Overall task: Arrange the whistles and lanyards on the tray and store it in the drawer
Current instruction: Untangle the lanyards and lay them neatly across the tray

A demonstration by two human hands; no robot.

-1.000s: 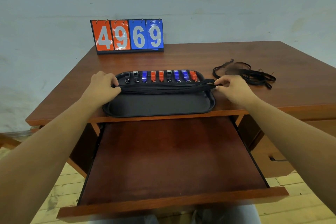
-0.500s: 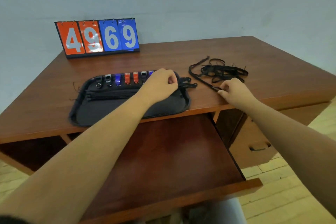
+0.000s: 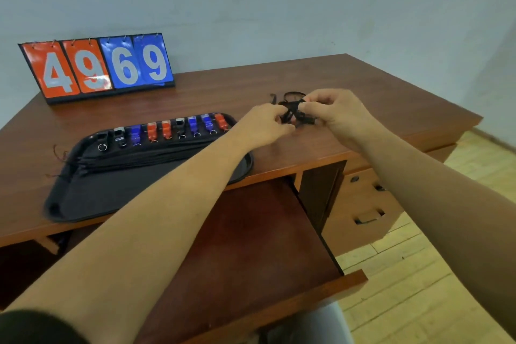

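A black tray (image 3: 92, 198) lies on the desk at the front left. Along its far edge runs a row of black, blue and orange whistles (image 3: 167, 130). Below them several black lanyards (image 3: 134, 158) lie stretched across the tray. To the right of the tray, just above the desk, my left hand (image 3: 265, 126) and my right hand (image 3: 335, 113) both pinch a loose bundle of black lanyards (image 3: 291, 112) between them. Part of that bundle is hidden by my fingers.
A flip scoreboard (image 3: 97, 67) showing 4969 stands at the back left of the wooden desk (image 3: 363, 98). The wide centre drawer (image 3: 251, 246) is pulled out below the tray. A side drawer with a black handle (image 3: 368, 216) sits at the right.
My left hand left the tray and crossed to the right. Both hands now hold the loose lanyard bundle, raised off the desk. The camera has turned to the right.
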